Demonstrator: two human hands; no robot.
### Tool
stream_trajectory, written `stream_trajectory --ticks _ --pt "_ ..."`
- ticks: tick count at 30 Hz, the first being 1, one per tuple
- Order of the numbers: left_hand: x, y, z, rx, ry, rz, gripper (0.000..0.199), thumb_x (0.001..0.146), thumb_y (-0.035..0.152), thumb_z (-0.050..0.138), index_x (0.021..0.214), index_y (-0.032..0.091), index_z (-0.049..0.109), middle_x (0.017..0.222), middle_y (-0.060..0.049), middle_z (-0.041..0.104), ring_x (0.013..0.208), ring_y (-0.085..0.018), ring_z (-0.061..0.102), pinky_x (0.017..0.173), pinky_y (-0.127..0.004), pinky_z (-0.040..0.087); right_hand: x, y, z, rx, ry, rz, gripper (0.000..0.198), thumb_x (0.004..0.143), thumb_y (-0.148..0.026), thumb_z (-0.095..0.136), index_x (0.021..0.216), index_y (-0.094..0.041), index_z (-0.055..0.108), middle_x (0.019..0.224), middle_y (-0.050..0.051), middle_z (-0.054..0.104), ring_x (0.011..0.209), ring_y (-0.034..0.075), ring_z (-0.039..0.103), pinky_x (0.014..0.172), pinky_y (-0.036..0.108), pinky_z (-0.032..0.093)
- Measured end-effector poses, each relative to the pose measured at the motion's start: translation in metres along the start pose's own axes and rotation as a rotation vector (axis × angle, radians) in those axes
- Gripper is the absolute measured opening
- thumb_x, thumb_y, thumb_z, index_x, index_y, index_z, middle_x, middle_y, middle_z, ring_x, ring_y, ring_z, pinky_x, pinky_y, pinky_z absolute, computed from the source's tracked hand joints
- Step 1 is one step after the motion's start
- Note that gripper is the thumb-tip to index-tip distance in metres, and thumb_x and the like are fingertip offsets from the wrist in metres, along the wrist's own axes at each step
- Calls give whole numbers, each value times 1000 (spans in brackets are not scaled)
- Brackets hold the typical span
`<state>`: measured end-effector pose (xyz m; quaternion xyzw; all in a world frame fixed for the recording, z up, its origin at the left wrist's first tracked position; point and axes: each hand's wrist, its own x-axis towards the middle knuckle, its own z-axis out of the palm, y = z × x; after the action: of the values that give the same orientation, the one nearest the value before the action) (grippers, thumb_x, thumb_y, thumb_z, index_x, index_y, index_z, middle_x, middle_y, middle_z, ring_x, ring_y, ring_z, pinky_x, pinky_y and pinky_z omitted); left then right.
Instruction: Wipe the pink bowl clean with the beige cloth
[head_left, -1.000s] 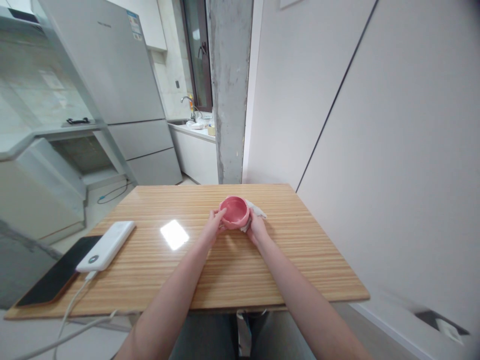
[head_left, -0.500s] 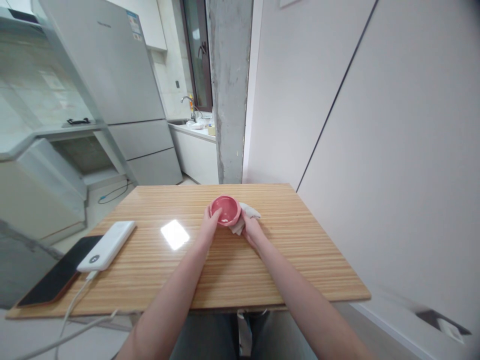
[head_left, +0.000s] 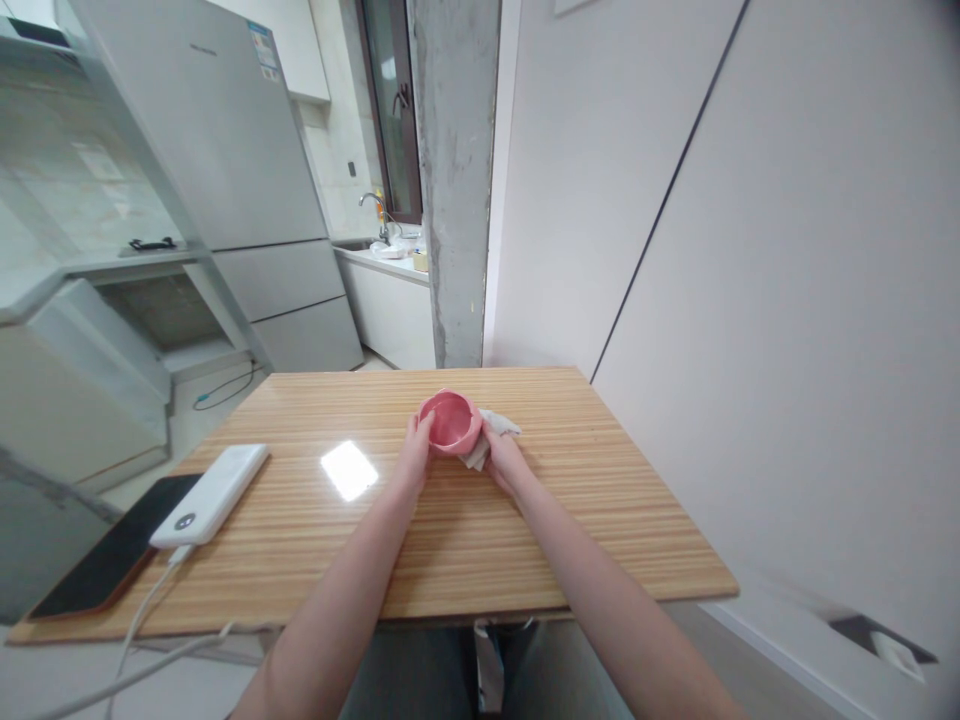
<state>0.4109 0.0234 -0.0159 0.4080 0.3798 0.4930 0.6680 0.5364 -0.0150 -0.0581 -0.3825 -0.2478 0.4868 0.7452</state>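
A pink bowl (head_left: 452, 424) is tilted toward me over the far half of the wooden table, its inside showing. My left hand (head_left: 417, 447) grips its left rim, with the thumb over the edge. At the bowl's right side, my right hand (head_left: 504, 457) is closed on a whitish cloth (head_left: 498, 424) that presses against the outside of the bowl. Part of the cloth sticks out beyond my fingers, and part is hidden behind the bowl and hand.
On the wooden table (head_left: 600, 520), a white power bank (head_left: 214, 495) with a cable plugged in lies at the left, partly over a dark phone-like slab (head_left: 112, 545). A white wall panel (head_left: 787, 300) rises at the right. Behind stand a fridge (head_left: 202, 150) and a sink counter (head_left: 386, 300).
My left thumb has drawn back from inside the bowl to its rim. The bowl has turned slightly, and its inside shows more fully. My right hand and the cloth stay nearly in place.
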Motion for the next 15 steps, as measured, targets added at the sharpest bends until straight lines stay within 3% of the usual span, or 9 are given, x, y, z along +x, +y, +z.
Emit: stream_trajectory --ticks 4,6,9,15 --pt "-8 -4 7 11 -89 -198 42 79 45 57 113 22 58 112 -7 63 92 -20 61 59 -25 49 2 -8 -2 40 96 -81 36 72 -46 65 98 -20 63 111 5 68 113 21 57 100 36 44" --pt "-9 -3 8 -54 -71 -161 37 81 43 55 109 20 61 109 -8 65 92 -20 62 62 -26 50 0 -10 1 47 81 -68 37 72 -45 65 99 -21 62 113 5 67 113 21 57 99 36 45" --pt "-5 7 4 -210 56 -70 33 83 38 52 107 18 62 102 -6 67 83 -15 63 61 -22 49 -6 -10 4 -4 -19 29 40 70 -42 68 105 -24 60 113 3 67 109 21 60 95 37 48" --pt "4 27 -11 -402 218 16 34 88 40 42 110 21 60 92 -4 67 70 -12 61 54 -20 48 -15 -14 -2 -338 -174 222 37 68 -37 69 100 -21 62 98 6 71 96 23 65 88 40 51"
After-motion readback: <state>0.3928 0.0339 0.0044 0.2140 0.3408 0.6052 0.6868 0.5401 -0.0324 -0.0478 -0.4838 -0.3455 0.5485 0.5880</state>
